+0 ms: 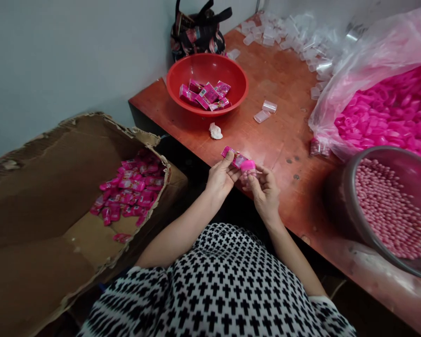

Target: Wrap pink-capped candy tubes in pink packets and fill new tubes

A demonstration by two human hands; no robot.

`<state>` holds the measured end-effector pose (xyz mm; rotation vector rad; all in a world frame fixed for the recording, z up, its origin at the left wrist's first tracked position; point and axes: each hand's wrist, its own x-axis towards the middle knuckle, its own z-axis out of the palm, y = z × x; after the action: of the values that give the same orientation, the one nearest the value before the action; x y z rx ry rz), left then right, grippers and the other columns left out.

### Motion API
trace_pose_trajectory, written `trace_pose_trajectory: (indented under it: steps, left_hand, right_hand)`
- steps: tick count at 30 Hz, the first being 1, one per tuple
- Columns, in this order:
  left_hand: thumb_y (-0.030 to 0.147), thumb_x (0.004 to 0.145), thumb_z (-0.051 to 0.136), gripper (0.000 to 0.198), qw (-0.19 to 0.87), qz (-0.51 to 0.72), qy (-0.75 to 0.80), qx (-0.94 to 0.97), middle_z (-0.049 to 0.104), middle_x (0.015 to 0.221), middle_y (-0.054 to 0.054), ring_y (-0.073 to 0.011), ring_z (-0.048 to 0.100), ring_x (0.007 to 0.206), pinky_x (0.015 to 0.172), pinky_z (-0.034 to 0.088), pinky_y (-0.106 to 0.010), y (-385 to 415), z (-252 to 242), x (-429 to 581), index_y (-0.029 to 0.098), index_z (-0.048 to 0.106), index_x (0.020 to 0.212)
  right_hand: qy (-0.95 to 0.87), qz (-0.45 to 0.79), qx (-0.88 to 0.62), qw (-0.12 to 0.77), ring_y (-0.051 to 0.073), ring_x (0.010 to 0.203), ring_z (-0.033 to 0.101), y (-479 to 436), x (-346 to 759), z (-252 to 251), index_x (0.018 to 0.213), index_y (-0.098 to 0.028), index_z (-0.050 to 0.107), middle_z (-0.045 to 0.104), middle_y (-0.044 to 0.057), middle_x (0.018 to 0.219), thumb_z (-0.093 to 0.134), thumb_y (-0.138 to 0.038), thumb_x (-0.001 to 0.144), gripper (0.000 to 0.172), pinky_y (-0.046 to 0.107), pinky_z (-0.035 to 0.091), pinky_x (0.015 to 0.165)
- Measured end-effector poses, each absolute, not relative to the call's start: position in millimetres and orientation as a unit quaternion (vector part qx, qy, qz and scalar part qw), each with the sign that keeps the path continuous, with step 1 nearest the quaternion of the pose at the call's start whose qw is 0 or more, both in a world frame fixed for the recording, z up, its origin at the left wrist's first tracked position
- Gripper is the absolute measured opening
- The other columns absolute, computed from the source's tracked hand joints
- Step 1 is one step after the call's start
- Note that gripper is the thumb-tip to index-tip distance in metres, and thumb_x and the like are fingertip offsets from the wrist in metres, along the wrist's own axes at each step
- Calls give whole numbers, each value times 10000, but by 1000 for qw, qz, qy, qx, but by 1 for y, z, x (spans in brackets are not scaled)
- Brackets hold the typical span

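The left hand [221,180] pinched a pink packet [235,157] and the right hand [264,195] a capped tube [248,171], with more packets [126,187] in a box [56,187] to their left and a red bowl [210,68] ahead, and pink caps [389,112] and pellets [386,210] remaining heaped to their right.

We catalogue: to our left, a cardboard carton [49,187] holding sachets [126,185]; ahead, a table [280,133] bearing a bowl [210,63] of sachets at the back, plastic tubes [284,40] farther right, and a plastic bag [337,93] of caps [389,112] at right; nearer us, right, a basin [337,206] of beads [389,210].
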<state>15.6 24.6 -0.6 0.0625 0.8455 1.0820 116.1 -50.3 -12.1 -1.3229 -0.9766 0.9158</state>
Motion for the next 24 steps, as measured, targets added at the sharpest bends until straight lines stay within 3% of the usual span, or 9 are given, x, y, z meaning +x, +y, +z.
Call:
trace_pose_trajectory:
  steps: [7,17,24]
  left_hand:
    - [356,672,789,307,782,492,361,128,684,713,-28,-115,646,608,623,524,-230,24,4,15,118,628,781]
    - [241,571,848,342,797,464,324,212,678,677,-11,-124,640,568,604,523,-248,23,2,17,130,623,804]
    - [331,544,850,331,794,423,362,245,641,574,-40,-111,582,490,499,484,-238,24,3,16,89,633,608]
  right_hand:
    - [-357,462,-547,600,111,635,663,-47,114,-8,1075,-217,512,682,-7,822,648,-369,816,330,249,601,568]
    - [-445,307,-590,600,138,787,682,-47,114,-27,1088,-247,519,661,10,952,636,-325,832,292,309,589,743]
    - [-321,477,-517,634,121,601,677,-40,116,-15,1009,-238,467,704,-25,807,662,-358,807,305,273,599,579]
